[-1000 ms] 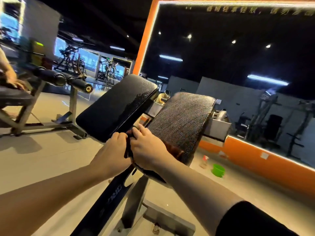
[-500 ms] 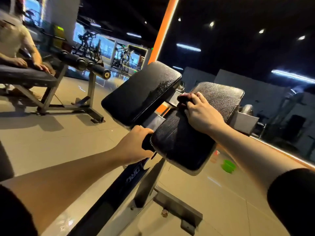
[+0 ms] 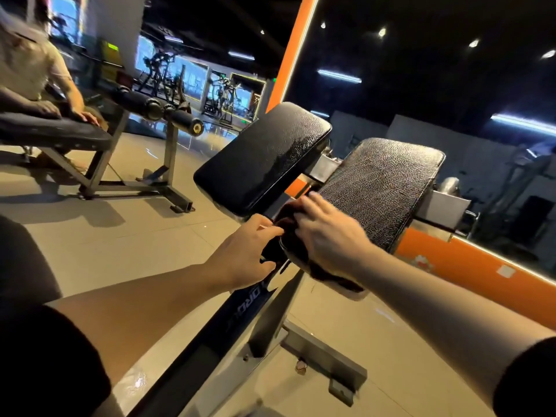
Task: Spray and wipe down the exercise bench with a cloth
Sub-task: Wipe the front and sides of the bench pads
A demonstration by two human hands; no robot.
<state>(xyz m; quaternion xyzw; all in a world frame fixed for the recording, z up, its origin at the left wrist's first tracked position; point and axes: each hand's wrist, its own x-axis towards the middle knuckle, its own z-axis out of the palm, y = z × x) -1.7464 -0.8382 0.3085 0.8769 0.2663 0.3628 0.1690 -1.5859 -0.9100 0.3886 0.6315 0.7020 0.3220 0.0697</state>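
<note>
Nearest the camera, the left hand [image 3: 249,251] curls its fingers round a dark bunch of cloth [image 3: 281,227] at the near left corner of the right pad [image 3: 373,194], in the gap between the two pads; exactly how much it grips is hidden in shadow. Just beyond it the right hand [image 3: 328,236] lies on the same cloth with fingers nearly straight and spread, pressing it flat against the pad's near end. The cloth is dark, soft and limp, draping over the pad edge, so it looks light and likely to bunch or slide unless held down under a flat palm; gathering a fold at its edge seems the surest hold. The pad's pebbled vinyl gleams, perhaps wet, and would probably be slick under the cloth, while its padding should give a little and its steel frame [image 3: 313,350] keep it steady. Beside it the left pad [image 3: 264,158] shines smoother. Farther off, another person leans on a second bench [image 3: 60,133], with a mirror [image 3: 451,70] behind.
</note>
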